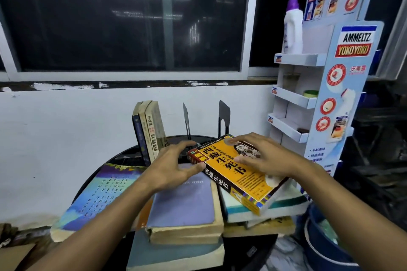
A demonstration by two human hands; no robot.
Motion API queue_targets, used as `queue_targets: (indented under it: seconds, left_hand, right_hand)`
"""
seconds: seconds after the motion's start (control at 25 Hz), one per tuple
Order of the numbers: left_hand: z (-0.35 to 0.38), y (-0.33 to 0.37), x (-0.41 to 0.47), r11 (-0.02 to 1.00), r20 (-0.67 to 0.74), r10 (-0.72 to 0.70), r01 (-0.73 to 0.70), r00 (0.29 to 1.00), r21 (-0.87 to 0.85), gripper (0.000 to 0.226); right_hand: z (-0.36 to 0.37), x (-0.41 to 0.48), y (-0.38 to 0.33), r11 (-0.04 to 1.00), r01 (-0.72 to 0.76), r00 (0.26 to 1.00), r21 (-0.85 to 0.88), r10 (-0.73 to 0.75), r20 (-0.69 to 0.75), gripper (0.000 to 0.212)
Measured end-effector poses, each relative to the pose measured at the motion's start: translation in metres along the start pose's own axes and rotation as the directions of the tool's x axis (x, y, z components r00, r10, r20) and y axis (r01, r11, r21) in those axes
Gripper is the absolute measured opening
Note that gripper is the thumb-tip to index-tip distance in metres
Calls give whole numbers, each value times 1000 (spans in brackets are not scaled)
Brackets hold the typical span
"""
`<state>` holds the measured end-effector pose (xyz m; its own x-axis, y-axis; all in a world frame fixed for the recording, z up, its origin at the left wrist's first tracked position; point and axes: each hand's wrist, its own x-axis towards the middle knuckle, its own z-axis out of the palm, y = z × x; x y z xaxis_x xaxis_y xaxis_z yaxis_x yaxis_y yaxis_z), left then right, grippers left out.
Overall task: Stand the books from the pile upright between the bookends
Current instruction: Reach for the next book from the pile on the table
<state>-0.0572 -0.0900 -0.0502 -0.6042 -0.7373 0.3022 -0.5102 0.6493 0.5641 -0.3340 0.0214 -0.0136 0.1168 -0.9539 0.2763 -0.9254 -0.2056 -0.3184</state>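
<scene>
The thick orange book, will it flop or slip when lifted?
The orange book looks thick, so it probably stays stiff and feels fairly heavy. Its cover looks glossy, so it might slide. It lies tilted on the pile with the right hand on it, so it could tip off.

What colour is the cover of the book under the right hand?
Orange-yellow cover with black characters, seen in the head view.
</scene>
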Motion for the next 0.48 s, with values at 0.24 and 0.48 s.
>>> queue_targets:
  seconds: [0.24,0.48]
  left_hand:
    - [19,-10,14,993,125,-89,78,988,92,101]
    - [27,-14,21,997,181,-70,65,981,34,104]
  right_hand:
    - [5,-5,25,986,-159,985,-56,163,61,63]
    - [11,0,33,983,-164,982,-82,170,77,69]
